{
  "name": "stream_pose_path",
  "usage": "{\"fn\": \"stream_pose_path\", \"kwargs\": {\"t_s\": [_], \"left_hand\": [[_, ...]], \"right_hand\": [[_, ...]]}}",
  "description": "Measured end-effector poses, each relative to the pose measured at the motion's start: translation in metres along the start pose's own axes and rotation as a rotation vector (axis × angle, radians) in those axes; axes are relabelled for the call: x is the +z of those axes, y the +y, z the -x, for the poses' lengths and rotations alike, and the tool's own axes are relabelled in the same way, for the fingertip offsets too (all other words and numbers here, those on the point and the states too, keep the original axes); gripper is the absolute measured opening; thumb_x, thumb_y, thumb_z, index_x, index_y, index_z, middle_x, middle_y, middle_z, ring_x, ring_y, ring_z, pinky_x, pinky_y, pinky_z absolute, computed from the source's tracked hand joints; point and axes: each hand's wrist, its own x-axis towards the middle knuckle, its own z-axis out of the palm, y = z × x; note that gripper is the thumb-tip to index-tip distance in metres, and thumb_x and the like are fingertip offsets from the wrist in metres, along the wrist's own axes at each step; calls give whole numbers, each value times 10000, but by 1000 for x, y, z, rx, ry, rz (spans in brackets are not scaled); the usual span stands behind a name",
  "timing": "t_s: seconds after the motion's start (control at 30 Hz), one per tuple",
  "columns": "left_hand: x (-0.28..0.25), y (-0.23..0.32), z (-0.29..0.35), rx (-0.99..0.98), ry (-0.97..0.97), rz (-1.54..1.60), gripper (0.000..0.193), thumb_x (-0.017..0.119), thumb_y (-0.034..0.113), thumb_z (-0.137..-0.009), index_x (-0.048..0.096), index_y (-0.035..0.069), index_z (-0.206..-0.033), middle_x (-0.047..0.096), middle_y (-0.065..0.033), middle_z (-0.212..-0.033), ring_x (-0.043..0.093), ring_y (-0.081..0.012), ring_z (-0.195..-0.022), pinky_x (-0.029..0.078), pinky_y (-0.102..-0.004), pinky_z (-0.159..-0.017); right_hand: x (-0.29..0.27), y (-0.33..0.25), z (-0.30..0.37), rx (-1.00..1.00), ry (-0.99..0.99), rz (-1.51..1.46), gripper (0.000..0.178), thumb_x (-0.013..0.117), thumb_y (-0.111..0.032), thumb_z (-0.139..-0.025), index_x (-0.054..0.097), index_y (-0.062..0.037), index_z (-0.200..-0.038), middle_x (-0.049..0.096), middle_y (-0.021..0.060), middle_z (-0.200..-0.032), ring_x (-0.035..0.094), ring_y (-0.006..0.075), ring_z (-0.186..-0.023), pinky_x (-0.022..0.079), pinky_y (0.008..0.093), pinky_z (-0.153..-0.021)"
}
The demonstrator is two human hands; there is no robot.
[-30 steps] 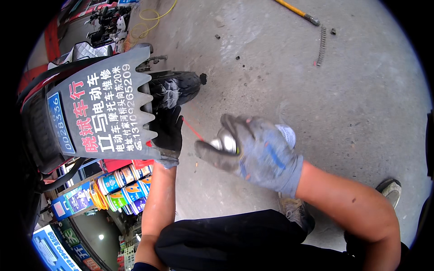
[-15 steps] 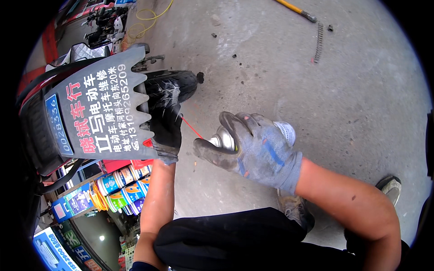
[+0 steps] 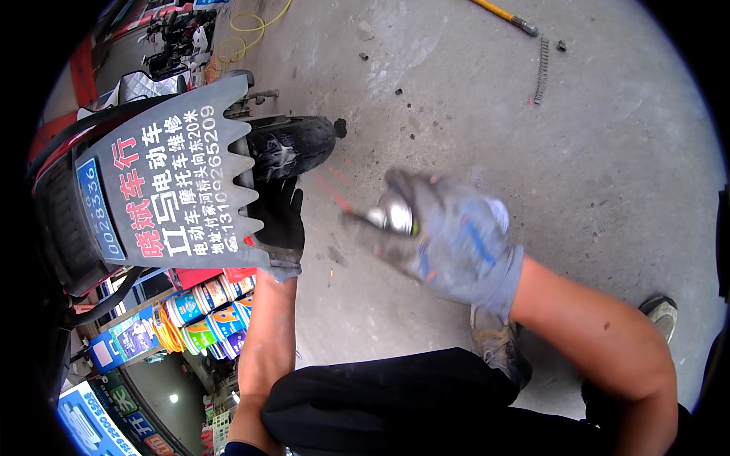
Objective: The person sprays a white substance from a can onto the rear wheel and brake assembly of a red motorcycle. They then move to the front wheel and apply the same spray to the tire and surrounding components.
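Note:
My right hand [image 3: 464, 235], in a worn grey-blue glove, is closed around a spray can [image 3: 397, 213] with a silver top. A thin red straw, smeared by motion, points from the can toward the tyre. My left hand [image 3: 280, 228], in a dark glove, is beside the black rear tyre [image 3: 300, 144] with fingers stretched out and slightly apart. Whether it touches the tyre I cannot tell. A wet, whitish patch shows on the tread. The grey mud flap [image 3: 179, 182] with a jagged edge hides part of the wheel and some of my left hand.
A coil spring [image 3: 541, 72], a yellow-handled tool [image 3: 506, 15] and small dark bits lie on the concrete floor [image 3: 456, 121]. A yellow hose [image 3: 255, 30] curls at the back. Colourful tubs [image 3: 205, 319] are stacked at lower left. My shoe [image 3: 496, 346] is below the right hand.
My right hand has moved slightly right with the spray can, its straw now blurred. My left fingers have spread a little. The white foam on the tyre looks thinner and has shifted.

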Motion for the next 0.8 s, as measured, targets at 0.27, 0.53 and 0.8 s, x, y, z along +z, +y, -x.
{"fn": "stream_pose_path", "kwargs": {"t_s": [0.27, 0.53, 0.8], "left_hand": [[-25, -3, -2, 202, -49, -207, 635, 438, 553, -1038, 418, 191, -1559, 500, -44, -1551, 486, -262, -1407, 368, -499, -1149], [-12, -7, 1, 41, -8, 111, 530, 635, 206, -983, 487, 43, -1465, 585, -128, -1396, 566, -279, -1311, 461, -403, -1093], [-21, -13, -5, 274, -24, -433, 504, 585, 80, -1004, 462, 75, -1493, 549, -126, -1451, 540, -304, -1334, 467, -443, -1099]], "right_hand": [[-10, -12, -17, -47, 51, -8, 449, 601, -363, -1007, 532, -370, -1452, 635, 287, -1164, 722, 314, -894, 608, 376, -673], [-10, -19, -21, 125, 53, -133, 409, 628, -394, -984, 597, -350, -1389, 630, 236, -1239, 704, 364, -979, 607, 435, -757], [-10, -14, -7, 91, 15, -178, 630, 749, -285, -888, 520, -394, -1465, 622, 255, -1203, 695, 379, -977, 601, 457, -768]]}}
